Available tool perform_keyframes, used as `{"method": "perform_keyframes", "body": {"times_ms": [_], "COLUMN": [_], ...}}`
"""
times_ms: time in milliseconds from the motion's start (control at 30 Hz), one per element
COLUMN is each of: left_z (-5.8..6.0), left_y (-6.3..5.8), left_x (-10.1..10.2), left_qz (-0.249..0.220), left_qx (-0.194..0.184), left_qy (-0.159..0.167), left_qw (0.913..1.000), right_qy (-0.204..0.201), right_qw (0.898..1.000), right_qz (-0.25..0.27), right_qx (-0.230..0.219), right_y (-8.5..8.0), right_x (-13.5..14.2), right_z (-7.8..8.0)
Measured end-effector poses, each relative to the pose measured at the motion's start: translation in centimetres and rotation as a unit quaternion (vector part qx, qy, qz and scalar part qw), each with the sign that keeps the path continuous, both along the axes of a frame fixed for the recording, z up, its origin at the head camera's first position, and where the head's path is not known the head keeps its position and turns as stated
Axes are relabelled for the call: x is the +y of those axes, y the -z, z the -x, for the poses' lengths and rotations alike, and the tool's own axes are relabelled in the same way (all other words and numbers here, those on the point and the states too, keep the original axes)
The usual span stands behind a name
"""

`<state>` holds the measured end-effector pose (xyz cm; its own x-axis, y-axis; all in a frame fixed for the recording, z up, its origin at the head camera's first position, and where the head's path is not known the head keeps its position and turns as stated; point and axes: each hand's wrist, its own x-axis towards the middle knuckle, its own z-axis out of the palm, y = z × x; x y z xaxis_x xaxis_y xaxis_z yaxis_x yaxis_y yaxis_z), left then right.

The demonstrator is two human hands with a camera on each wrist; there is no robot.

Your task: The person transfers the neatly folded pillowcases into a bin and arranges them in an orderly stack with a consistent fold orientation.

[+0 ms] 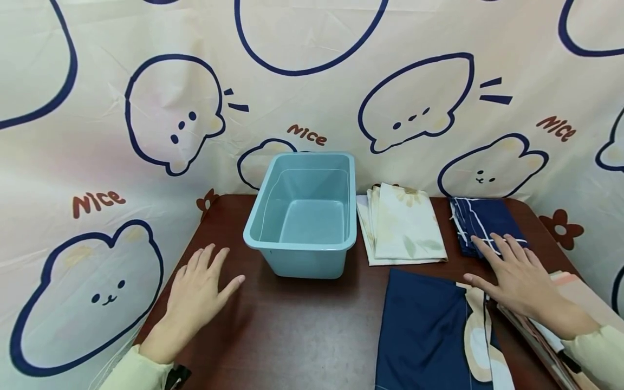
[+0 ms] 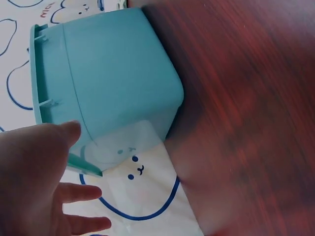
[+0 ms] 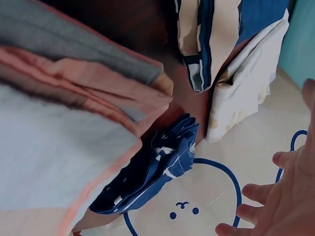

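Observation:
My left hand (image 1: 197, 292) hovers over the left side of the table, fingers spread and holding nothing. To its right stands a light blue plastic bin (image 1: 312, 262), with nothing inside. My right hand (image 1: 519, 276) is held with fingers apart above the folded cloths on the right, also holding nothing. Its fingertips overlap a folded navy cloth with white lines (image 1: 492, 216) in the head view. Below and left of that hand lies a navy cloth with a beige and white pattern (image 1: 424, 330). A folded cream floral cloth (image 1: 409, 227) rests right beside the bin.
A stack of folded pinkish and grey cloths (image 3: 74, 132) sits at the right edge, under my right forearm. The dark brown table (image 1: 292, 330) has rounded far corners. A cream curtain (image 1: 312, 103) with bear drawings hangs behind and around it.

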<state>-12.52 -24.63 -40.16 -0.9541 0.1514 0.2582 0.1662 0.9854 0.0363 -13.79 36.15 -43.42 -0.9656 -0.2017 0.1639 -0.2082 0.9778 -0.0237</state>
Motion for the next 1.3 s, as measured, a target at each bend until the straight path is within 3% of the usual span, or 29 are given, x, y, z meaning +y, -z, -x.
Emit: {"method": "perform_keyframes", "body": {"times_ms": [200,500,833,1300], "left_z": [0.1,0.0,0.0,0.1], "left_y": [0.4,1.1,1.8,2.6], "left_x": [1.1,2.3,4.0,6.6], "left_qz": [-0.028,-0.047,-0.071,-0.086], "left_qx": [0.017,0.043,0.022,-0.004], "left_qy": [0.014,0.035,0.041,0.081], "left_qw": [0.9993,0.9974,0.9964,0.993], "right_qy": [-0.004,0.006,0.011,0.006], "right_qw": [1.0,0.999,0.998,0.997], "right_qz": [-0.003,0.006,0.022,0.051], "right_qx": [0.0,-0.044,-0.05,-0.065], "right_y": [0.1,0.2,0.1,0.0], "right_x": [-0.3,-0.6,-1.0,-0.6], "right_z": [0.0,-0.2,-0.4,-1.0]}}
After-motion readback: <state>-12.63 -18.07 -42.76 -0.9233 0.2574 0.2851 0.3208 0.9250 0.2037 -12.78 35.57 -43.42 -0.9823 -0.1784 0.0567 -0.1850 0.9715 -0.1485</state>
